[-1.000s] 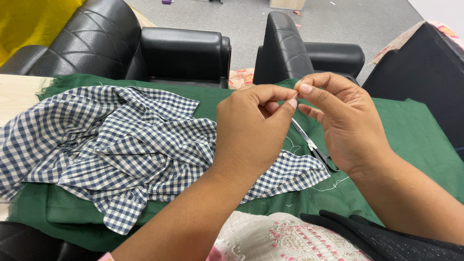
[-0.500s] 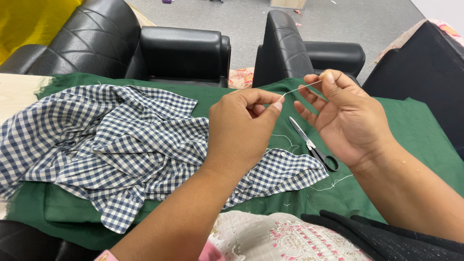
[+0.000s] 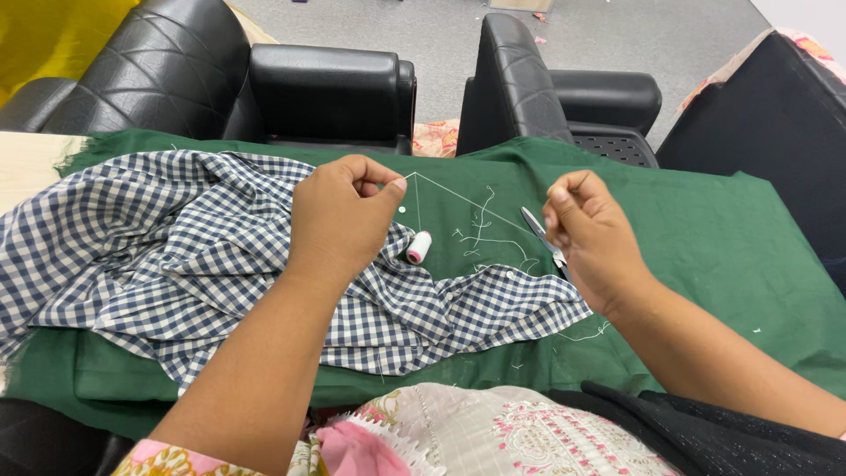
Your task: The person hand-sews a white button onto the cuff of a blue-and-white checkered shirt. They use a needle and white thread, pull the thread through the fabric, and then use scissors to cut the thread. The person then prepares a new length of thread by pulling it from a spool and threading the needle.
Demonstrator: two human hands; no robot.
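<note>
My left hand (image 3: 339, 216) pinches one end of a white thread (image 3: 467, 198) between thumb and forefinger above a blue-and-white checked shirt (image 3: 176, 256). The thread runs taut to my right hand (image 3: 590, 242), whose fingers are closed on its other end. A small spool of white thread with pink ends (image 3: 419, 248) lies on the shirt's edge between the hands. Scissors (image 3: 539, 231) lie on the green cloth (image 3: 731, 264), partly hidden behind my right hand. Loose thread scraps (image 3: 480, 234) lie beside the spool.
The green cloth covers a table. Two black leather armchairs (image 3: 326, 84) stand behind it on grey carpet. A dark object (image 3: 784, 115) rises at the right. Yellow fabric (image 3: 53, 40) shows at the top left. Patterned clothing (image 3: 493, 432) fills the bottom edge.
My hands were close together holding the thread; they have drawn apart and lower, stretching the thread. The spool, hidden before, now shows between them.
</note>
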